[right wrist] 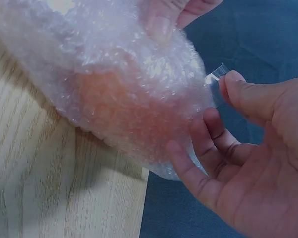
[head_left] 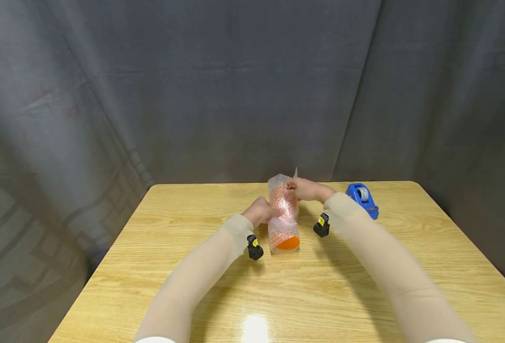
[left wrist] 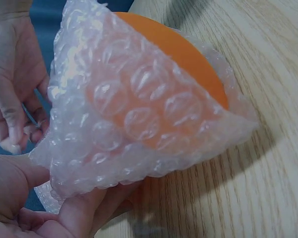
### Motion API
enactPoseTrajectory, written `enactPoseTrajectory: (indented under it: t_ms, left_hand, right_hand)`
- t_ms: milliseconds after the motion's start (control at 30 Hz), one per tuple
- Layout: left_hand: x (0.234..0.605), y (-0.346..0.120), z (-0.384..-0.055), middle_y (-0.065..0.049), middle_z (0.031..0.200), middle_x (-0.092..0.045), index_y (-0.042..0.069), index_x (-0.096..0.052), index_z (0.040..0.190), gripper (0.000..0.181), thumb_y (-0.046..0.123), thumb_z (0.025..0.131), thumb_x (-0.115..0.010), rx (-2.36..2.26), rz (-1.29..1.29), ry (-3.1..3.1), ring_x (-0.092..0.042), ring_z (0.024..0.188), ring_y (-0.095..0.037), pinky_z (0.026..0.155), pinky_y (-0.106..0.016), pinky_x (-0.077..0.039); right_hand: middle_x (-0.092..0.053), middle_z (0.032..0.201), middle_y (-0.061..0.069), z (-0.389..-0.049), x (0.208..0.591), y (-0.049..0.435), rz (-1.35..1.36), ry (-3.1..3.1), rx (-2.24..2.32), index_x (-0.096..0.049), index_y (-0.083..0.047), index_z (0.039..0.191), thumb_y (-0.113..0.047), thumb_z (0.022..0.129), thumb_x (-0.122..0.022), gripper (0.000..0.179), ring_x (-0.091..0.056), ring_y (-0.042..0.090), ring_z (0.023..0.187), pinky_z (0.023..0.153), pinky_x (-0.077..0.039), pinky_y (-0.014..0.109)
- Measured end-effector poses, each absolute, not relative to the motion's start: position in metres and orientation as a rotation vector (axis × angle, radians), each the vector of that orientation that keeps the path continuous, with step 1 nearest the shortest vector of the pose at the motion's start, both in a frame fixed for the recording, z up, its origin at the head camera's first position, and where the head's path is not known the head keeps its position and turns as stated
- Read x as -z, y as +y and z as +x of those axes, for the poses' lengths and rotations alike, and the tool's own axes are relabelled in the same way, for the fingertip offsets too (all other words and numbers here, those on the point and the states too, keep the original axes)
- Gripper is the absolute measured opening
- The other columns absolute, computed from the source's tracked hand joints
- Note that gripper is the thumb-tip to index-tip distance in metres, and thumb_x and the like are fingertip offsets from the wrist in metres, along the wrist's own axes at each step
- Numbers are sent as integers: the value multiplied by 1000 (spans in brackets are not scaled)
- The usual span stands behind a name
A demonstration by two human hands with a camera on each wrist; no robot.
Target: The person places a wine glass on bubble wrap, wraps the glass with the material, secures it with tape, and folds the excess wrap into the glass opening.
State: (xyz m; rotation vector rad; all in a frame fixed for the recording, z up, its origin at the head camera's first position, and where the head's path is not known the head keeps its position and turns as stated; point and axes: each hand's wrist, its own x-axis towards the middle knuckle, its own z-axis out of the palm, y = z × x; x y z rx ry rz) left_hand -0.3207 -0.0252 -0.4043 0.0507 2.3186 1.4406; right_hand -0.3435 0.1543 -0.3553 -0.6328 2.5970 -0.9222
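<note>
A bundle of bubble wrap (head_left: 284,221) rolled round an orange object lies lengthwise at the middle back of the table. The orange object's flat, rounded end (left wrist: 184,52) shows at the near opening; the rest appears blurred through the bubbles. My left hand (head_left: 260,211) grips the bundle from the left, thumb on top and fingers beneath the wrap. At the far right side, my right hand (head_left: 305,188) pinches a short strip of clear tape (right wrist: 216,82) between thumb and fingers. Its other fingertips (right wrist: 178,151) touch the wrap's edge.
A blue tape dispenser (head_left: 363,202) with a roll of clear tape stands to the right, beyond the right forearm. The wooden table (head_left: 183,214) ends just behind the bundle, where a grey curtain (head_left: 235,95) hangs. A small black camera (head_left: 254,247) sits at each wrist.
</note>
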Motion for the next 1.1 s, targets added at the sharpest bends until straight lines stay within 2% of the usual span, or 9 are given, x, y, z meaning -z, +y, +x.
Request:
enactPoseTrajectory:
  t_ms: [133,333,700,833,967,1100]
  left_hand:
    - [405,-26,-322,-14,106,-59,-7,-54,116,36,12,89,-69,-1457,77,2303,-57,86,-20,83,-32,-53]
    - [406,-25,-322,-14,106,-59,-7,-54,116,36,12,89,-69,-1464,76,2286,-57,87,-20,86,-33,-53]
    - [407,-23,-325,-9,98,-54,-5,-53,117,38,15,89,-70,-1414,68,2335,-52,81,-19,67,-24,-45]
    - [406,-23,-324,-9,96,-53,-5,-53,117,37,14,89,-69,-1419,86,2333,-51,79,-19,66,-24,-43]
    - [407,-21,-322,-8,92,-53,-6,-54,114,34,11,88,-69,-1434,105,2319,-51,77,-18,65,-23,-44]
    - [406,-19,-322,-7,89,-52,-4,-56,111,31,13,89,-69,-1390,82,2353,-50,74,-17,62,-22,-42]
  right_hand:
    - [-47,78,5,-347,358,152,-642,2616,862,-52,1,91,-8,100,-48,13,-47,16,75,70,-47,28]
    - [-47,76,3,-351,360,150,-612,2695,738,-54,-3,88,-12,100,-51,15,-45,15,72,65,-40,25]
    - [-49,68,-1,-356,359,147,-459,2795,639,-57,-6,75,-15,90,-62,18,-47,12,66,60,-40,21]
    - [-51,66,-1,-358,358,149,-379,2784,646,-55,-8,70,-15,86,-65,20,-49,11,64,60,-42,20]
    - [-49,59,-4,-360,360,157,-355,2768,717,-49,-12,60,-14,81,-66,27,-45,9,57,56,-39,21]
    - [-46,58,-5,-361,367,166,-419,2731,821,-49,-12,62,-17,83,-65,27,-39,9,56,56,-35,22]
